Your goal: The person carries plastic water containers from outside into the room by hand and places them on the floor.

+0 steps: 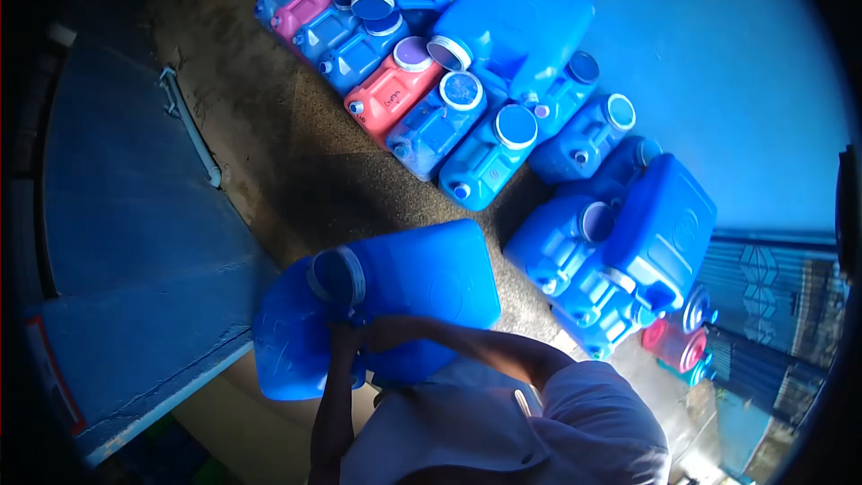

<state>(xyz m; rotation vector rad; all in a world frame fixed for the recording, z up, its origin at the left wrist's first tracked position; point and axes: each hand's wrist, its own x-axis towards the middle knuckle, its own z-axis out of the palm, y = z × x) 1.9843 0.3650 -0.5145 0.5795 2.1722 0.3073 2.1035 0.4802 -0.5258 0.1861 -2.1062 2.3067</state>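
Observation:
In front of my body a large blue water container [449, 278] is tilted on its side, its wide round lid with a pale ring facing up on the left. My left hand [346, 338] is closed at its small spout, just below the lid. My right hand [384, 332] reaches in from the right and is closed at the same spot, close against the left one. Both hands are in dark shade, so the single fingers do not show clearly.
Several blue containers and a red container [391, 94] stand in rows along the blue wall [718, 81]. More blue containers [552, 233] are grouped at the right. At the left are a blue ledge [144, 242] and a pipe [193, 130]. Red lidded jugs [687, 346] stand farther right.

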